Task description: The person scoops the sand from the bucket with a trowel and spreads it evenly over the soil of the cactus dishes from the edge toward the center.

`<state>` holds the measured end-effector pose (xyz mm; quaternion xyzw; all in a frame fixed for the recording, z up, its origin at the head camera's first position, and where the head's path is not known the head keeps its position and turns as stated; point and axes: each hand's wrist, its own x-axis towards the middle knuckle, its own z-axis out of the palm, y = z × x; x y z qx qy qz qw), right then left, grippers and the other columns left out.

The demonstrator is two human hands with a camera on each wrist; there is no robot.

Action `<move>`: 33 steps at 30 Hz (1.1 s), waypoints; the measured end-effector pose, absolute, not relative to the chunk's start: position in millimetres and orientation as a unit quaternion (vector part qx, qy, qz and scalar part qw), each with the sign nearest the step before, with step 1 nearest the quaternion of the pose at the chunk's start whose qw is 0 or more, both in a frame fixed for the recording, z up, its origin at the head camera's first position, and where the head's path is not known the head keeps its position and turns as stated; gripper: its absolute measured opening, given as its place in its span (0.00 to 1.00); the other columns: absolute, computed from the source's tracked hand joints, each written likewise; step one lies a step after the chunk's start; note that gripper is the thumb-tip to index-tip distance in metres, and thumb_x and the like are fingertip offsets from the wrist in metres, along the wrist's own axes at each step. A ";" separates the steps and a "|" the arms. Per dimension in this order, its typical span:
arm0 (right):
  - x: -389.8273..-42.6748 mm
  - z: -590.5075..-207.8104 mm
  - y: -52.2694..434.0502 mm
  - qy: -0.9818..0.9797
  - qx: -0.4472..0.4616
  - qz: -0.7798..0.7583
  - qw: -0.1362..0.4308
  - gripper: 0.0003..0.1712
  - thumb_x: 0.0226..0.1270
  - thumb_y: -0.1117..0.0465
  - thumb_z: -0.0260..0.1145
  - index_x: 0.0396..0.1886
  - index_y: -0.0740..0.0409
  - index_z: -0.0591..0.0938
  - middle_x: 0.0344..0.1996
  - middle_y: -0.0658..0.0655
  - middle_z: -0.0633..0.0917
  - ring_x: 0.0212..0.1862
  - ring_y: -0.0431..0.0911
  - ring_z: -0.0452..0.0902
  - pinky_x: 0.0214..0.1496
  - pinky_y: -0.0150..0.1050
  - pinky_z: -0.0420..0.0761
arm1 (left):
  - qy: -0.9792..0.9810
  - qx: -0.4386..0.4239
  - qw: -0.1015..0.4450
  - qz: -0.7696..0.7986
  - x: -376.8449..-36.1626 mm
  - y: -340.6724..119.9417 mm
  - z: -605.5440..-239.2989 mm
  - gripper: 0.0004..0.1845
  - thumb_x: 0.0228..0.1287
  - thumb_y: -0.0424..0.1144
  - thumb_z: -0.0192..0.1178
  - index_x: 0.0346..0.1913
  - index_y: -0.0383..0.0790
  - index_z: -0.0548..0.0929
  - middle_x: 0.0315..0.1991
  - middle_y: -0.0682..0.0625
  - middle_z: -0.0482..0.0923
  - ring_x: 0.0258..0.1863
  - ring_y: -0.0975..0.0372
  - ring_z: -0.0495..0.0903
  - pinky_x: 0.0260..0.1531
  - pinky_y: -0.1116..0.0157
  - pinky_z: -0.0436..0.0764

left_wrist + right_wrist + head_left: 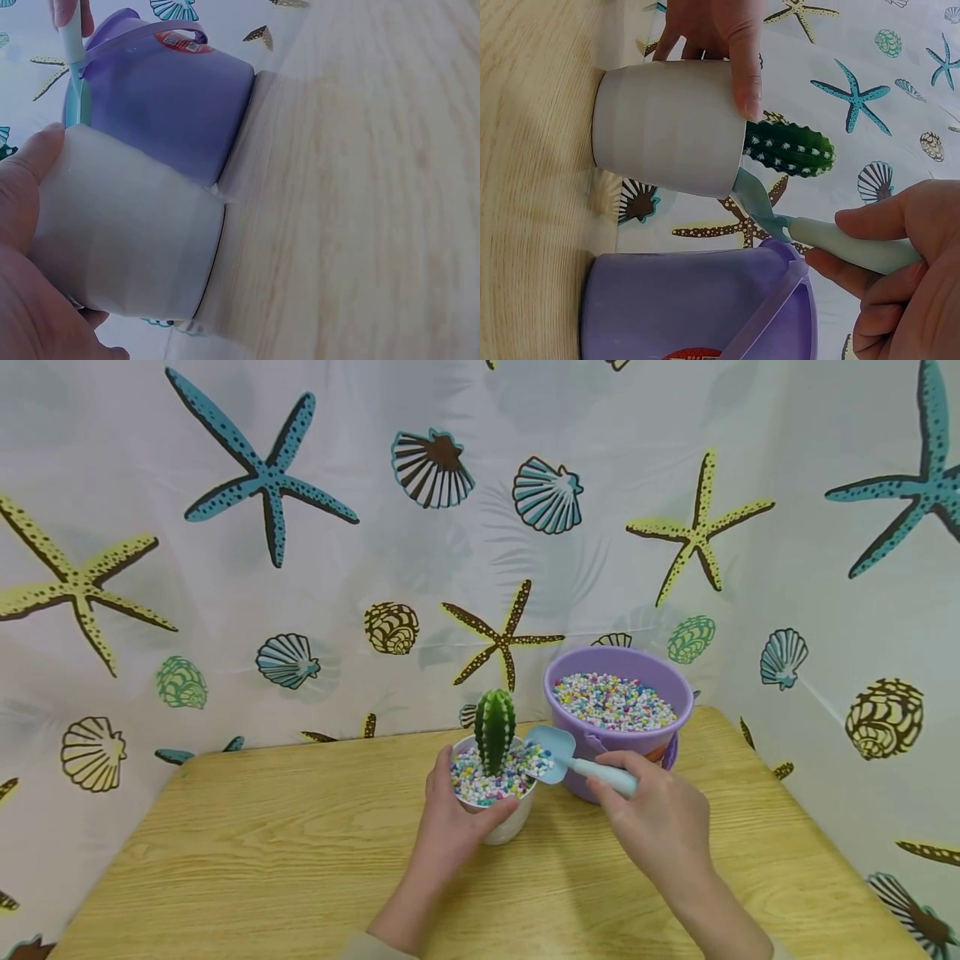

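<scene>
Starfish and shell prints cover the curtain [225, 610] behind the pale wood-grain table [262, 860]. My left hand [450, 818] wraps the smooth white pot [510, 827], hiding most of its near side; the left wrist view shows only the pot's blank wall and my thumb. A ribbed green cactus [495, 728] stands upright in the pot's coloured gravel [480, 781]. My right hand [660, 822] grips the light blue scoop [558, 756], its handle end buried in my fingers, blade over the pot's rim. Touching the pot, the purple bucket [600, 660] holds more pebbles.
</scene>
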<state>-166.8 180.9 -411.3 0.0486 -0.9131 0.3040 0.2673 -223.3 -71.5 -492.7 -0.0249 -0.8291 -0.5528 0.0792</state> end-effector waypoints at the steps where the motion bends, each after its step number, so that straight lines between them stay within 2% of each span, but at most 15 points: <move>1: -166.7 -411.4 180.5 -0.912 0.051 0.301 0.272 0.14 0.66 0.54 0.84 0.50 0.48 0.94 0.31 0.49 0.92 0.25 0.43 0.79 0.28 0.45 0.74 | -0.830 -0.022 0.082 -0.552 -222.6 -70.4 -492.8 0.68 0.57 0.57 0.86 0.90 0.42 0.50 0.83 0.30 0.55 0.79 0.35 0.65 0.78 0.36 0.65; 6: -166.3 -413.4 179.1 -0.910 0.062 0.287 0.293 0.15 0.64 0.56 0.85 0.49 0.49 0.94 0.34 0.52 0.94 0.26 0.46 0.82 0.26 0.45 0.74 | -0.832 -0.017 0.066 -0.550 -219.9 -70.5 -489.3 0.71 0.59 0.58 0.84 0.91 0.40 0.45 0.85 0.28 0.50 0.80 0.32 0.61 0.78 0.34 0.64; 10: -166.0 -414.0 178.3 -0.908 0.069 0.277 0.307 0.16 0.62 0.57 0.86 0.49 0.50 0.94 0.35 0.53 0.94 0.27 0.47 0.85 0.25 0.45 0.75 | -0.820 -0.036 0.020 -0.571 -218.4 -81.0 -482.1 0.70 0.63 0.57 0.82 0.91 0.43 0.41 0.88 0.32 0.43 0.85 0.35 0.52 0.81 0.35 0.56; 14: -165.6 -414.2 177.9 -0.905 0.078 0.269 0.321 0.16 0.62 0.58 0.86 0.48 0.51 0.94 0.34 0.53 0.94 0.26 0.47 0.84 0.25 0.44 0.75 | -0.806 -0.054 -0.005 -0.589 -218.1 -90.7 -478.1 0.69 0.64 0.54 0.82 0.92 0.44 0.41 0.90 0.36 0.43 0.87 0.38 0.45 0.82 0.35 0.50; 18: -164.9 -415.1 177.4 -0.901 0.087 0.259 0.338 0.16 0.60 0.59 0.87 0.48 0.53 0.94 0.34 0.53 0.94 0.25 0.47 0.85 0.23 0.43 0.74 | -0.815 -0.052 0.001 -0.577 -217.8 -91.3 -479.7 0.70 0.62 0.55 0.83 0.91 0.42 0.41 0.89 0.34 0.45 0.87 0.37 0.47 0.82 0.34 0.52; 23: -164.0 -416.3 175.4 -0.898 0.091 0.245 0.353 0.17 0.59 0.59 0.87 0.48 0.53 0.94 0.35 0.54 0.94 0.25 0.47 0.85 0.21 0.43 0.72 | -0.836 -0.032 0.022 -0.547 -217.0 -85.7 -484.6 0.72 0.59 0.60 0.83 0.91 0.43 0.43 0.86 0.32 0.48 0.84 0.36 0.55 0.80 0.35 0.58; 26: -163.4 -417.3 174.1 -0.897 0.094 0.239 0.360 0.17 0.59 0.59 0.88 0.48 0.53 0.94 0.35 0.54 0.94 0.24 0.47 0.85 0.21 0.42 0.72 | -0.841 -0.032 0.025 -0.539 -216.5 -85.0 -485.4 0.72 0.59 0.60 0.84 0.91 0.43 0.43 0.85 0.31 0.48 0.82 0.35 0.58 0.79 0.35 0.61; 33: -163.1 -418.9 172.8 -0.891 0.108 0.222 0.381 0.18 0.57 0.60 0.89 0.47 0.53 0.94 0.36 0.52 0.94 0.24 0.46 0.85 0.19 0.42 0.72 | -0.831 -0.064 0.003 -0.553 -215.3 -91.2 -480.1 0.69 0.62 0.53 0.84 0.91 0.44 0.43 0.87 0.32 0.45 0.85 0.35 0.51 0.80 0.33 0.56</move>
